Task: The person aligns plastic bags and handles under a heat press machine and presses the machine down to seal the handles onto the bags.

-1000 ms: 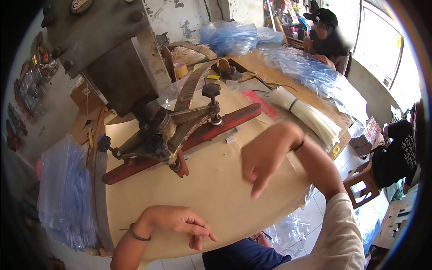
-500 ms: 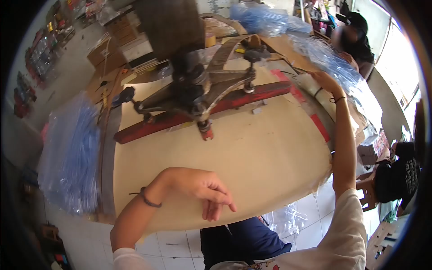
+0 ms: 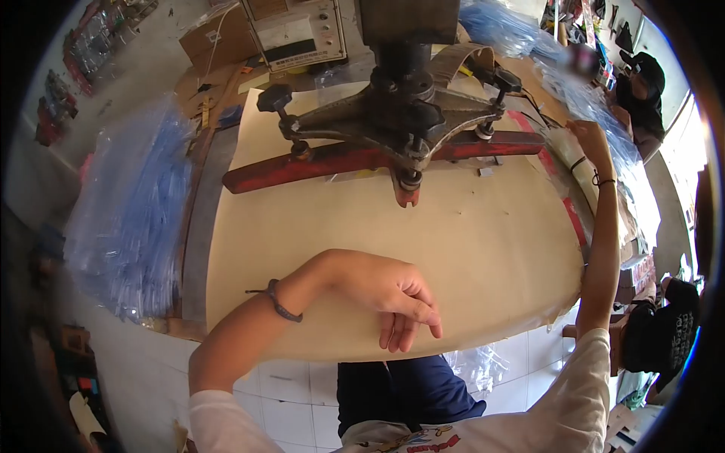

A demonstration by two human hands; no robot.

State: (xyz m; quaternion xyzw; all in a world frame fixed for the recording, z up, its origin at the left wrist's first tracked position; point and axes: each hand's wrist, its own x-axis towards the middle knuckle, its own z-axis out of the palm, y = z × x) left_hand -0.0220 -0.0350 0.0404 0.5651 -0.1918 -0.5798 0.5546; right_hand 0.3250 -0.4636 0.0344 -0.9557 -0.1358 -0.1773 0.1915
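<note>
My left hand (image 3: 389,294) hangs bent at the wrist over the front of the tan sheet (image 3: 340,226), fingers loosely apart and holding nothing. A dark band circles that wrist. My right hand (image 3: 590,143) reaches out at the right, at the far end of a bundle of pale strips (image 3: 583,172); its fingertips are too small to make out. Above the sheet, a metal press head (image 3: 400,121) carries a long red bar (image 3: 332,162). A small light piece (image 3: 485,172) lies on the sheet beneath the bar's right part.
Stacked bluish plastic bags (image 3: 132,219) stand at the left. More clear plastic (image 3: 596,113) lies along the right side. A control box (image 3: 296,34) and a cardboard box (image 3: 219,41) are at the back. One person (image 3: 642,94) sits at the upper right, another (image 3: 661,325) at the lower right.
My right hand has moved from above the sheet out to the strip bundle at the right. My left hand stays bent over the sheet's front. The view has turned, shifting the press rightward.
</note>
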